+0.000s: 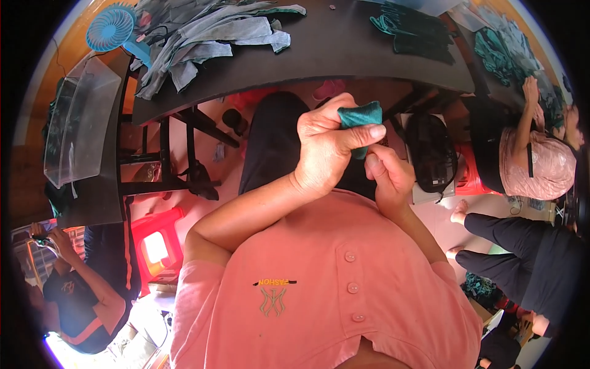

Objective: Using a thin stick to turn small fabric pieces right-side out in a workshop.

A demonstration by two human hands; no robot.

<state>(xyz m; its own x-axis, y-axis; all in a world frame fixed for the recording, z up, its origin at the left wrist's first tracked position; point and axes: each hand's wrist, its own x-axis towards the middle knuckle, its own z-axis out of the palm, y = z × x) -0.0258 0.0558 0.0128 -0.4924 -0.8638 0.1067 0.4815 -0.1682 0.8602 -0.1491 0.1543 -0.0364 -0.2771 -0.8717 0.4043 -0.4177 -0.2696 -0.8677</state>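
Observation:
My left hand (329,144) is closed around a small teal piece of cloth (361,114), holding it up in front of my chest over my lap. My right hand (388,175) sits just under and behind it, fingers pinching the lower end of the same cloth. Both hands touch each other. Only the top of the cloth shows above my left fingers; the rest is hidden in the hands.
A dark table (332,49) curves ahead, with a heap of grey cloths (203,37) at left and dark green cloths (412,31) at right. A blue fan (110,27) and clear plastic bin (77,123) stand left. Other people sit at right (541,160) and lower left (80,289).

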